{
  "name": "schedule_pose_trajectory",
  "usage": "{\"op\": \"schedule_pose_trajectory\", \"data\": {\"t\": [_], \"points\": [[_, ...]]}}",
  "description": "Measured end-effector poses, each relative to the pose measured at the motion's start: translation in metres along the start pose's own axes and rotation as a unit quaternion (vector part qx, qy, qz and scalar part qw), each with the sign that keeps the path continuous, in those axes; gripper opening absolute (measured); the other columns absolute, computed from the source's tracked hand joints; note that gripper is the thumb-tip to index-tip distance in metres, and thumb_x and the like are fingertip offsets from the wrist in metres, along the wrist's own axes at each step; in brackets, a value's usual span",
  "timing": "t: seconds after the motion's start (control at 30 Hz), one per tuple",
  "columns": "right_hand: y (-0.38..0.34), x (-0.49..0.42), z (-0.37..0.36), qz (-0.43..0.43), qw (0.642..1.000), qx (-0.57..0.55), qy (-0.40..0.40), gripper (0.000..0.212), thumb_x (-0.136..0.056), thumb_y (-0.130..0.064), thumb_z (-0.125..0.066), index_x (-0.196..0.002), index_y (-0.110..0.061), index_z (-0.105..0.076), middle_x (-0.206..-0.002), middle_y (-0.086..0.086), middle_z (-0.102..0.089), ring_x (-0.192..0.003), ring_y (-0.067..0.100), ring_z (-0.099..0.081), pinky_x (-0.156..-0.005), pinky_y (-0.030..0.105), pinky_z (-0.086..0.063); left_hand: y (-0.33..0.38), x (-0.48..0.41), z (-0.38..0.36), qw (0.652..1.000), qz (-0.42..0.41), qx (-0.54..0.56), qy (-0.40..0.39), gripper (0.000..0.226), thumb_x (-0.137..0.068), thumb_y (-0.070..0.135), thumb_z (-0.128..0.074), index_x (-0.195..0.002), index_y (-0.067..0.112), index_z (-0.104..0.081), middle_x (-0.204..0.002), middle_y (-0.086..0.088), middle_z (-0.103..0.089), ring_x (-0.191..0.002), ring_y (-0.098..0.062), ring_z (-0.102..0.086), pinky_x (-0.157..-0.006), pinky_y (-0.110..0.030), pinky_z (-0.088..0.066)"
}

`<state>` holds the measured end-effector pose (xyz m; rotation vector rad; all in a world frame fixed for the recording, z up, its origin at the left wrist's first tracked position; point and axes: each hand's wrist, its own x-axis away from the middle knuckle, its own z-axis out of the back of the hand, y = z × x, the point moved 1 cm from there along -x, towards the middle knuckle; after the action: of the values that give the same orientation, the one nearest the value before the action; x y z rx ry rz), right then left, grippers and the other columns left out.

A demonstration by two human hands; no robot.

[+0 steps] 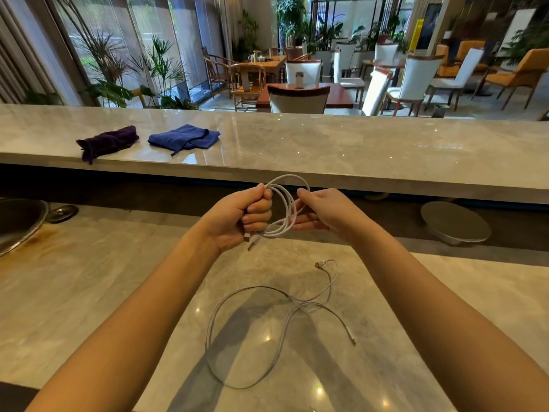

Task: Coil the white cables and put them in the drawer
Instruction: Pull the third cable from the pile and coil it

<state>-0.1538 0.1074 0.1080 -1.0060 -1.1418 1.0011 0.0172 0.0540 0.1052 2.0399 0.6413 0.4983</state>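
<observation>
A white cable (285, 200) is wound into a few loops in the air above the marble counter (89, 292). My left hand (237, 218) is a fist around the left side of the coil, and a plug end sticks out below it. My right hand (320, 211) pinches the coil's right side between thumb and fingers. A second white cable (249, 337) lies loose on the counter in front of me, in a wide open loop with both plugs free at the right. No drawer is in view.
A raised marble bar top (326, 150) runs across behind my hands, with a purple cloth (108, 141) and a blue folded cloth (184, 136) on it. A metal sink (17, 224) is at the left. A round metal dish (454, 226) sits at the right.
</observation>
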Motion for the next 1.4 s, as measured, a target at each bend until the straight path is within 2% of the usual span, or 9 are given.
{"op": "schedule_pose_trajectory", "data": {"t": [0.13, 0.23, 0.57, 0.8, 0.97, 1.07, 1.17, 1.27, 1.4], "points": [[0.008, 0.003, -0.007, 0.013, 0.989, -0.145, -0.026, 0.031, -0.097, -0.023, -0.044, -0.103, 0.0, -0.065, -0.09, 0.014, -0.07, -0.082, 0.02, -0.069, -0.074, 0.027, -0.059, -0.004, -0.002, 0.004, 0.993, -0.036, -0.101, 0.047, 0.028, -0.1, 0.026, -0.034, -0.081, 0.013, -0.051, -0.053, 0.005, -0.038, -0.043, -0.006, -0.033, -0.042, -0.017, -0.032], [0.015, 0.006, -0.015, 0.032, 0.967, -0.247, -0.048, 0.018, -0.091, -0.007, -0.052, -0.105, -0.002, -0.063, -0.092, 0.011, -0.068, -0.085, 0.018, -0.067, -0.078, 0.027, -0.057, -0.009, -0.004, 0.003, 0.995, -0.053, -0.055, 0.062, 0.028, -0.1, 0.026, -0.034, -0.081, 0.013, -0.049, -0.053, 0.006, -0.037, -0.042, -0.006, -0.032, -0.041, -0.017, -0.03], [0.02, -0.003, -0.033, 0.042, 0.956, -0.282, 0.062, 0.013, -0.093, -0.005, -0.051, -0.098, -0.002, -0.062, -0.075, 0.006, -0.063, -0.065, 0.013, -0.062, -0.072, 0.028, -0.055, -0.012, -0.014, -0.01, 0.982, -0.047, -0.047, 0.178, 0.026, -0.1, 0.023, -0.04, -0.093, 0.005, -0.058, -0.06, 0.001, -0.044, -0.041, -0.005, -0.039, -0.038, -0.017, -0.036], [0.016, 0.001, -0.034, 0.007, 0.923, -0.381, 0.062, 0.014, -0.093, -0.001, -0.047, -0.096, 0.002, -0.06, -0.079, 0.011, -0.06, -0.07, 0.018, -0.059, -0.085, 0.037, -0.052, -0.007, -0.009, -0.006, 0.967, -0.059, -0.133, 0.21, 0.027, -0.098, 0.021, -0.043, -0.106, 0.004, -0.062, -0.063, 0.001, -0.047, -0.047, -0.005, -0.043, -0.046, -0.019, -0.042], [0.012, 0.004, -0.04, -0.028, 0.892, -0.449, 0.052, 0.013, -0.093, 0.001, -0.045, -0.095, 0.002, -0.058, -0.08, 0.012, -0.058, -0.068, 0.017, -0.056, -0.075, 0.033, -0.053, -0.011, -0.011, -0.004, 0.943, -0.063, -0.216, 0.245, 0.025, -0.099, 0.023, -0.042, -0.108, 0.009, -0.062, -0.067, 0.0, -0.049, -0.054, -0.006, -0.044, -0.052, -0.02, -0.043], [0.011, 0.005, -0.037, -0.039, 0.906, -0.421, 0.003, 0.015, -0.092, -0.002, -0.041, -0.094, 0.0, -0.056, -0.061, 0.004, -0.049, -0.055, 0.014, -0.046, -0.068, 0.031, -0.048, -0.015, -0.011, 0.0, 0.94, -0.044, -0.222, 0.254, 0.026, -0.099, 0.024, -0.041, -0.108, 0.01, -0.061, -0.066, 0.0, -0.051, -0.054, -0.006, -0.044, -0.049, -0.018, -0.044], [0.012, 0.002, -0.033, -0.042, 0.959, -0.281, -0.018, 0.012, -0.09, -0.011, -0.049, -0.091, -0.005, -0.059, -0.052, -0.002, -0.045, -0.051, 0.013, -0.046, -0.062, 0.028, -0.045, -0.021, -0.012, 0.004, 0.941, -0.041, -0.244, 0.232, 0.028, -0.099, 0.026, -0.04, -0.108, 0.01, -0.061, -0.068, 0.0, -0.052, -0.053, -0.006, -0.045, -0.052, -0.02, -0.043], [0.015, -0.004, -0.029, -0.01, 0.997, -0.067, 0.027, 0.015, -0.081, -0.007, -0.064, -0.096, -0.008, -0.062, -0.08, 0.005, -0.063, -0.077, 0.017, -0.061, -0.071, 0.03, -0.05, -0.023, -0.014, 0.004, 0.947, -0.067, -0.255, 0.186, 0.028, -0.099, 0.025, -0.039, -0.103, 0.006, -0.06, -0.065, 0.002, -0.054, -0.048, -0.004, -0.046, -0.051, -0.019, -0.042], [0.017, -0.007, -0.029, 0.066, 0.995, 0.018, 0.077, 0.047, -0.077, 0.0, -0.067, -0.117, -0.015, -0.047, -0.098, 0.005, -0.052, -0.086, 0.013, -0.054, -0.069, 0.021, -0.047, -0.019, -0.017, 0.002, 0.972, -0.098, -0.166, 0.132, 0.026, -0.1, 0.022, -0.036, -0.093, 0.008, -0.057, -0.063, 0.004, -0.049, -0.048, -0.006, -0.039, -0.049, -0.02, -0.035]]}}
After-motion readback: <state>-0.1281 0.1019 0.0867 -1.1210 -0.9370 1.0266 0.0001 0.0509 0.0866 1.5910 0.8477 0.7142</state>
